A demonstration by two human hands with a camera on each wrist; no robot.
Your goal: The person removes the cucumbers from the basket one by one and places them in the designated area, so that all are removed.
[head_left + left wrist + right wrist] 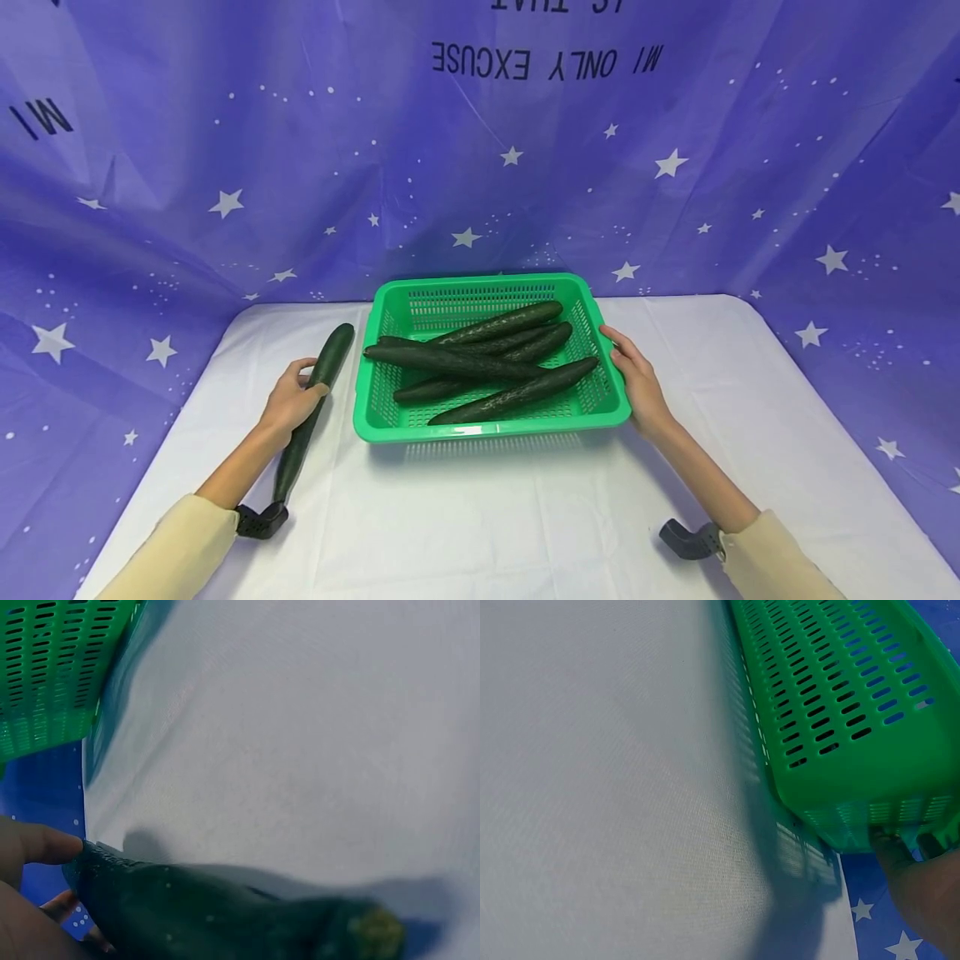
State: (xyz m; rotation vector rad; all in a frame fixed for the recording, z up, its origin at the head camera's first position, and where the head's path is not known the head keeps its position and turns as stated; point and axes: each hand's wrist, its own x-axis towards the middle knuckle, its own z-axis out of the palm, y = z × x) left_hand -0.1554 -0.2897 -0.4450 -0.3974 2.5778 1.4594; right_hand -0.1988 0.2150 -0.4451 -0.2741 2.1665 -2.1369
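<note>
My left hand (291, 402) grips a long dark green cucumber (299, 446) around its middle, left of the basket. In the left wrist view the cucumber (202, 911) lies across the bottom, its pale stem end toward the right. A green plastic basket (491, 430) with slotted walls holds several more cucumbers (517, 393), piled crosswise. My right hand (637, 385) holds the basket's right end at the rim. The right wrist view shows fingertips (889, 844) at its slotted end wall; the other fingers are partly hidden.
A white cloth (480, 525) covers the table. Behind and beside it hangs a purple-blue curtain (420, 192) with white stars and lettering; the basket's back rim is close to it. Dark wrist mounts (262, 521) project from both sleeves.
</note>
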